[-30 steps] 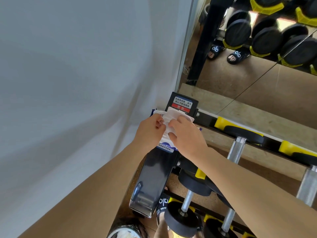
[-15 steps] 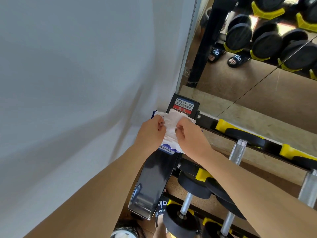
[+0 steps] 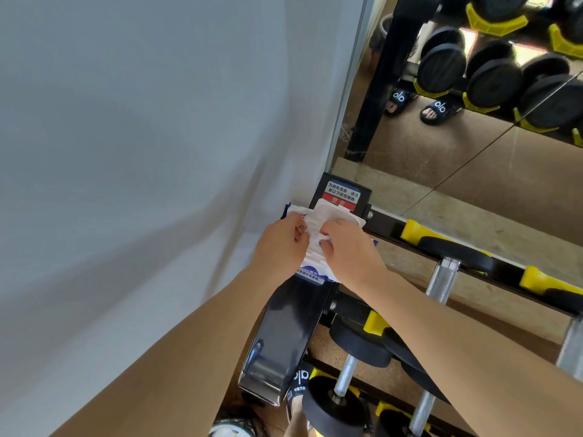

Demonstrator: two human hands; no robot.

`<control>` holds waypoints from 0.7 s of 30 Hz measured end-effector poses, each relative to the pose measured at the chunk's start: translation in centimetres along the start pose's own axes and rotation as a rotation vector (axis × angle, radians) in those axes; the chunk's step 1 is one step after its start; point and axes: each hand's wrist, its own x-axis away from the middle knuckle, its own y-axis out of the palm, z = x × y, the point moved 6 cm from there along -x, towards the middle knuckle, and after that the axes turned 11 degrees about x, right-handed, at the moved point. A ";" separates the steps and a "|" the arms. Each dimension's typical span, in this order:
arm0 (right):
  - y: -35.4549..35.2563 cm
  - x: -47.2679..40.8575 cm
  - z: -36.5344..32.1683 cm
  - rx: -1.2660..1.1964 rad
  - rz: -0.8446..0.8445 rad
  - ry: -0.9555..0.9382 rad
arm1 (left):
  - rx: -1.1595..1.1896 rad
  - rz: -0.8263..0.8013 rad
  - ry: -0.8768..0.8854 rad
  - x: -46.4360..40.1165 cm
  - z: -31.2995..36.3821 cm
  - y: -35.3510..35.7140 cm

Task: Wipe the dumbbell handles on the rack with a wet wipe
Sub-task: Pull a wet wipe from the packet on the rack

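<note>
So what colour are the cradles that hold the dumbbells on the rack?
Yellow: the cradles stand out against the black rack in the head view.

The wipe pack is showing white with blue print. The rack is showing gloss black, its cradles yellow, its label blue and red.

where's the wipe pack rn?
Head view, centre: the wipe pack sits on top of the rack's black end post, held by the left hand while the right hand pinches a wipe.
</note>
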 end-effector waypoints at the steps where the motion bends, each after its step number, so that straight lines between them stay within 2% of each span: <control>1: -0.1 0.0 0.1 -0.034 -0.014 0.002 | 0.000 0.000 -0.001 0.0 0.0 0.0; 9: -0.6 1.0 3.2 -0.585 -0.017 0.273 | 0.016 0.002 -0.013 0.2 0.1 -0.2; 10: -0.5 1.0 3.3 -0.583 -0.016 0.269 | 0.017 -0.002 -0.018 0.2 0.1 -0.1; 16: -0.3 0.7 0.5 -0.093 0.017 -0.027 | 0.005 -0.006 -0.020 0.0 0.1 0.1; 18: -0.3 0.4 0.1 0.006 0.054 -0.016 | -0.002 -0.004 -0.018 -0.1 0.1 0.1; 21: -0.6 0.0 0.0 -0.041 0.080 0.044 | 0.005 0.007 -0.019 0.0 0.1 0.1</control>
